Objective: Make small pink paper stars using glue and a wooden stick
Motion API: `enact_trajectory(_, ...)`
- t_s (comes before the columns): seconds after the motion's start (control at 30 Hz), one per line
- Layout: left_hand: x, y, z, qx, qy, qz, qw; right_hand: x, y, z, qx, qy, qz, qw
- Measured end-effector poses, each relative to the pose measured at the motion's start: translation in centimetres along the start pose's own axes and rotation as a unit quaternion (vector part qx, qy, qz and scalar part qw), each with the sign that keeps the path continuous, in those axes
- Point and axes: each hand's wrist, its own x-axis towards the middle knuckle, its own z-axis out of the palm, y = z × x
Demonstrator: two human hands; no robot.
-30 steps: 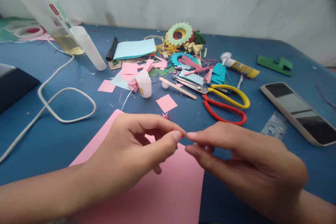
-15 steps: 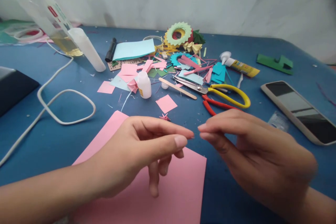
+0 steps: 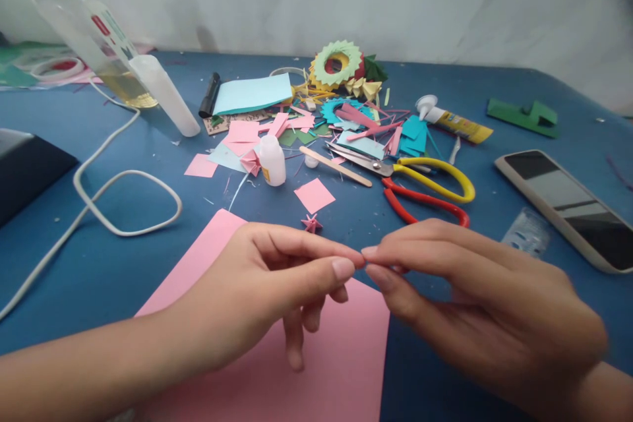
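Observation:
My left hand [image 3: 277, 283] hovers over a pink paper sheet [image 3: 341, 369], its thumb and index finger pinched together. The fingertips of my right hand [image 3: 475, 297] meet the tip of that index finger. Its own thumb and forefinger are nearly closed; anything between them is too small to make out. Just beyond the fingers lies a small folded pink paper star [image 3: 311, 224]. Behind the star is a pink paper square [image 3: 315, 195]. A small white glue bottle [image 3: 272, 161] stands open to the left, near a wooden stick [image 3: 336, 167].
Scissors [image 3: 425, 181] with yellow and red handles lie past my right hand, with a phone [image 3: 568, 211] farther right. Paper scraps [image 3: 242, 134] and folded rings [image 3: 337, 64] fill the back. A large bottle [image 3: 99, 46] and a white cable [image 3: 123, 171] are at left.
My right hand has moved left and slightly down, so its fingertips now touch those of my left. The pink star and red scissor handle show more fully.

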Motion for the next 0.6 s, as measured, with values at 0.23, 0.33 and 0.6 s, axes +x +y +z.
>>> enact_trajectory(0.23, -0.2, 0.07, 0.12, 0.048, 0.023, -0.023, 0.998, 0.21, 0.26, -0.52, -0.09, -0.001, -0.073, 0.993)
enact_trajectory(0.33, -0.3, -0.03, 0.19, 0.066, 0.026, -0.037, 0.997, 0.12, 0.38, -0.72, -0.119, -0.017, -0.095, 0.988)
enact_trajectory(0.6, -0.15, -0.03, 0.43, 0.043, 0.006, -0.041, 0.998, -0.3, 0.34, -0.77, -0.17, -0.019, -0.15, 0.974)
